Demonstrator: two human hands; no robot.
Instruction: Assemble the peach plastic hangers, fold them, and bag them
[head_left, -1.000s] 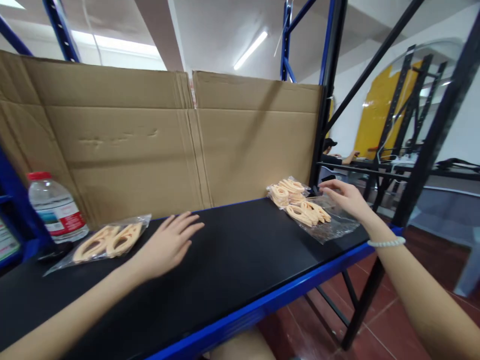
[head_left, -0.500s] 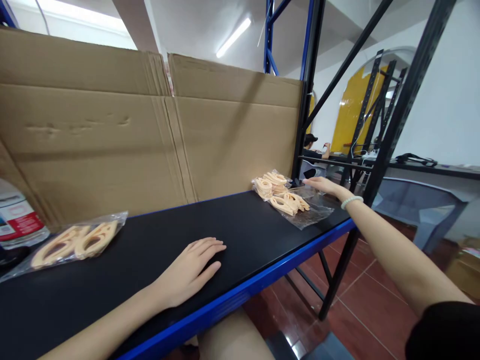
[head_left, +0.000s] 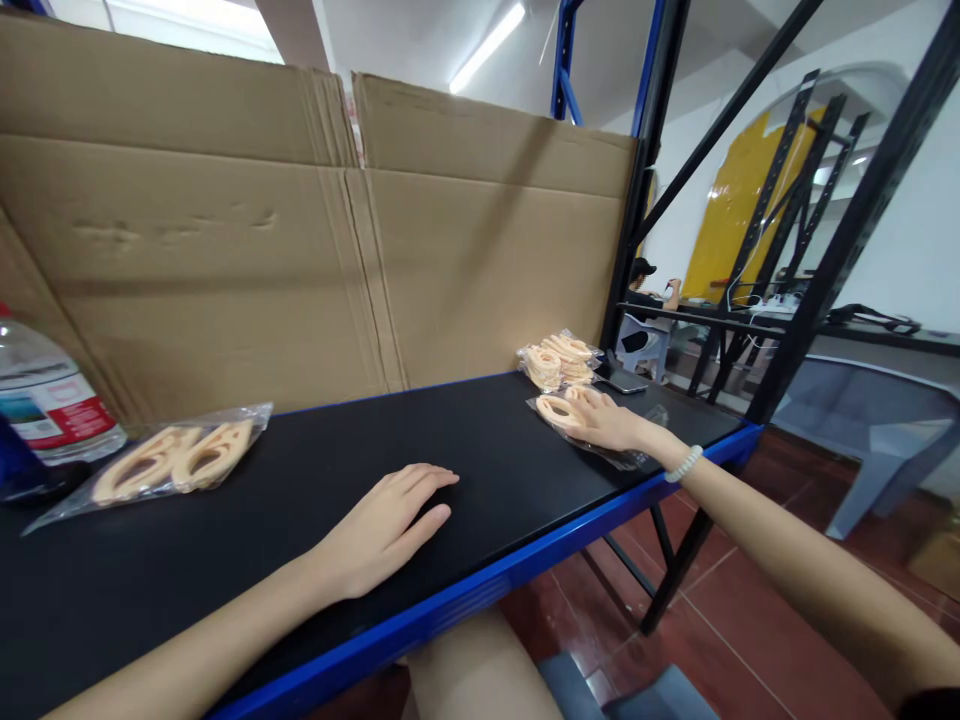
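Observation:
My left hand (head_left: 394, 530) lies palm down on the black tabletop (head_left: 337, 440), fingers stretched out and holding nothing. At the far right, my right hand (head_left: 611, 422) rests on a clear plastic bag of pale, oval, ring-like pieces (head_left: 556, 410); its fingers look extended over them, and part of the bag is hidden beneath the hand. Just behind it sits a second clear bag with several stacked pale rings (head_left: 559, 360). To the left of my left hand lies another clear bag holding two larger pale pieces with oval openings (head_left: 214, 458).
A clear bottle with a red and white label (head_left: 60, 400) stands at the left edge, beside a dark blue object (head_left: 19, 460). Cardboard panels (head_left: 480, 270) line the back. A dark phone-like object (head_left: 624, 376) lies near the black rack post (head_left: 637, 220). Another person (head_left: 649, 290) sits far right.
My right hand has come down and to the left, from above the bag's far side onto the bag of pale rings. My left hand stays in place. The view has shifted slightly.

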